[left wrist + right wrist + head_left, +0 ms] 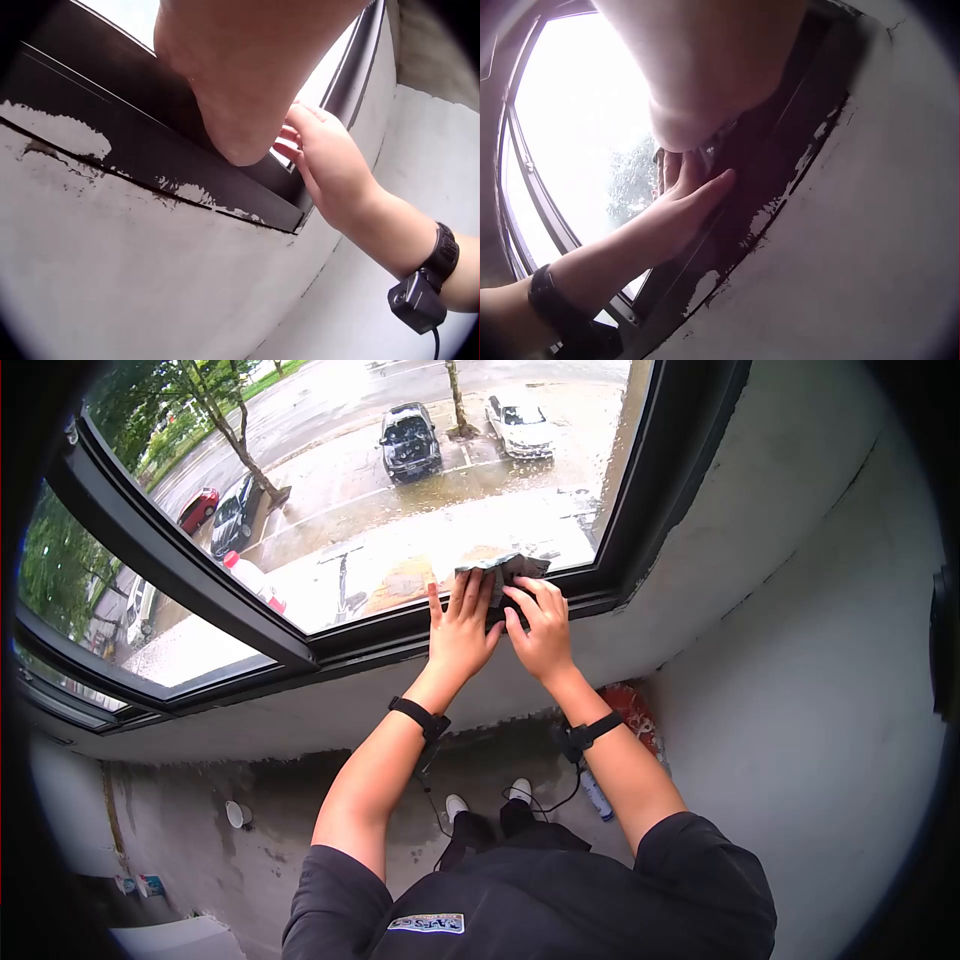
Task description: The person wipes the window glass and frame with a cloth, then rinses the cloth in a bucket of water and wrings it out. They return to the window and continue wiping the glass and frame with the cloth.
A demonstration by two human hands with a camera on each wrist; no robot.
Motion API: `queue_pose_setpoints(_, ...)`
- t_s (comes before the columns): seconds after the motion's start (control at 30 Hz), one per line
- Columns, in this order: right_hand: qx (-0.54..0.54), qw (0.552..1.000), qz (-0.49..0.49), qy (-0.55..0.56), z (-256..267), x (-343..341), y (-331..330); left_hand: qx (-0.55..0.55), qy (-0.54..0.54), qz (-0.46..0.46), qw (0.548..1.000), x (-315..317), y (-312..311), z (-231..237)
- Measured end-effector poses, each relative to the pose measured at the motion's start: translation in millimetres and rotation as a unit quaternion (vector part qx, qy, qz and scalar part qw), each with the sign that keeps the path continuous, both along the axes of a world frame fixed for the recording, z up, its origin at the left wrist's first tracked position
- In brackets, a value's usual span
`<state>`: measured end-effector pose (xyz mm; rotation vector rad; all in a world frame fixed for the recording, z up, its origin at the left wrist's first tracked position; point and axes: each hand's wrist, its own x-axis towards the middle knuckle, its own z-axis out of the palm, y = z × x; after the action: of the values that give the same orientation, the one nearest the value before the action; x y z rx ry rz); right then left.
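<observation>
A crumpled grey cloth (pixel 492 570) lies against the bottom of the window pane, near its right corner. My left hand (pixel 462 635) rests on its left part with the fingers straight; the left wrist view shows mostly the heel of this hand (pixel 240 105). My right hand (pixel 543 632) holds the cloth's right side with bent fingers, the thumb low beside the left thumb. In the right wrist view, the left hand (pixel 679 206) lies along the black frame (pixel 727 195), its fingertips partly hidden behind the right hand's blurred heel (pixel 697 90).
A black mullion (pixel 170 560) divides the window at left. Outside stands a bottle with a red cap (pixel 250 575), above parked cars (pixel 410 445). A white wall (pixel 800 660) rises at right. On the floor are a white bucket (pixel 238 814), a blue-white tube (pixel 597 795) and cables.
</observation>
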<state>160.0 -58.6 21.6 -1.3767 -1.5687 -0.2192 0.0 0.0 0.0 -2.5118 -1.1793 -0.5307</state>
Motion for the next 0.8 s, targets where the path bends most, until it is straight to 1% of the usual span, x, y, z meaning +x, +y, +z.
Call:
queue_pose_setpoints(0.07,-0.015,0.999,0.028,0.044,0,-3,5,0.014,-0.001,-0.001,1.000,-2,-1,-1)
queue_pose_setpoints(0.1,-0.014,0.998,0.022,0.054,-5,12,9,0.015,0.009,-0.007,1.000,12,-1,-2)
queue_pose_setpoints(0.13,-0.028,0.998,0.017,0.045,-5,32,13,0.007,0.004,-0.009,1.000,30,-2,-5)
queue_pose_setpoints(0.23,-0.046,0.997,0.016,0.053,-2,45,20,-0.007,0.017,-0.019,1.000,42,-4,-1)
queue_pose_setpoints(0.3,-0.061,0.997,-0.013,0.038,4,51,24,-0.012,0.021,-0.027,0.999,45,-1,6)
queue_pose_setpoints(0.4,-0.050,0.998,-0.031,0.032,7,60,26,0.057,0.047,-0.051,0.996,52,6,20)
queue_pose_setpoints(0.47,-0.042,0.997,-0.059,0.007,14,64,29,0.060,0.048,-0.052,0.996,57,6,29)
queue_pose_setpoints(0.5,-0.035,0.998,-0.058,0.008,22,64,30,0.061,0.052,-0.055,0.995,59,7,35)
queue_pose_setpoints(0.57,-0.036,0.995,-0.088,-0.019,37,65,30,0.066,0.042,-0.056,0.995,61,9,48)
queue_pose_setpoints(0.67,-0.010,0.993,-0.111,-0.042,74,70,34,0.099,0.012,-0.065,0.993,65,17,80)
queue_pose_setpoints(0.77,0.030,0.991,-0.123,-0.047,119,70,39,0.112,0.001,-0.071,0.991,66,20,133)
queue_pose_setpoints(0.8,0.028,0.990,-0.125,-0.053,134,69,39,0.116,-0.004,-0.075,0.990,65,20,148)
